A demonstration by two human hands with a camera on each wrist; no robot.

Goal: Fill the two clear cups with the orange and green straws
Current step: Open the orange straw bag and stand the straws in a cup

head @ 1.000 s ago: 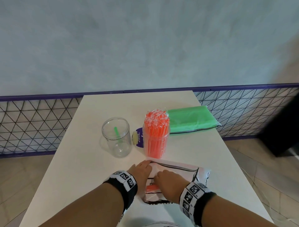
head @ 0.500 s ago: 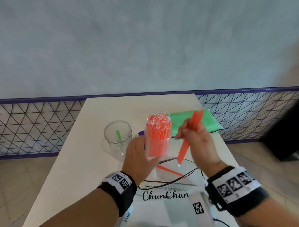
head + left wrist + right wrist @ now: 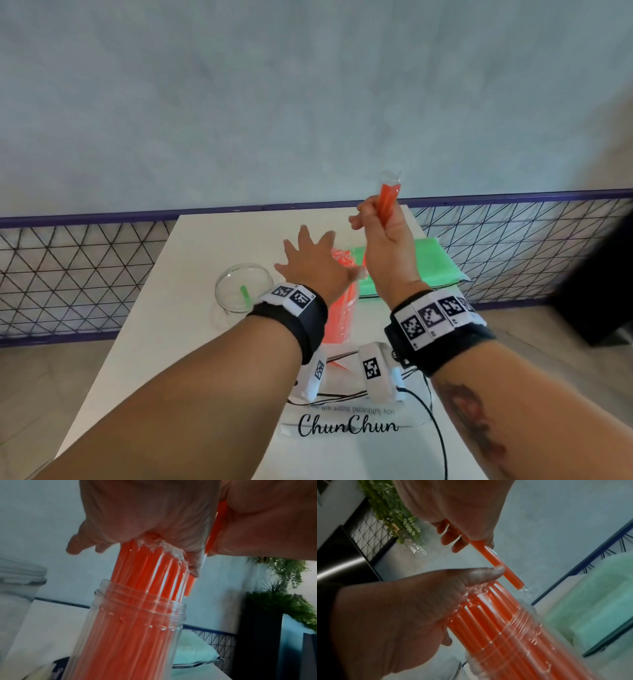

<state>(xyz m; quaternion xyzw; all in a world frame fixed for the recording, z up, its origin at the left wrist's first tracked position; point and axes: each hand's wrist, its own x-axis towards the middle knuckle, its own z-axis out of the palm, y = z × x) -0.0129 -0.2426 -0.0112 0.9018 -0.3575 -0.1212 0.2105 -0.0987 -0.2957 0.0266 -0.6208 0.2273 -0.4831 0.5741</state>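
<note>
A clear cup [image 3: 339, 318] packed with wrapped orange straws [image 3: 150, 566] stands mid-table. My left hand [image 3: 308, 263] lies flat on the straw tops, fingers spread and straight. My right hand [image 3: 380, 233] is raised above and just right of that cup and grips an orange straw [image 3: 388, 202] in clear wrapping, held nearly upright. In the right wrist view the straw's lower end [image 3: 513, 580] hangs just past my left thumb. To the left stands a second clear cup [image 3: 236, 277] holding one green straw [image 3: 245, 294].
A green pack of straws [image 3: 435, 263] lies at the table's right edge behind the cups. A white "ChunChun" bag [image 3: 346, 425] with one orange straw on it lies near me on the white table [image 3: 178, 325]. Wire mesh fencing runs on both sides.
Both hands left the white bag. My right hand lifted an orange straw up over the filled cup, and my left hand moved onto the straw tops and spread its fingers.
</note>
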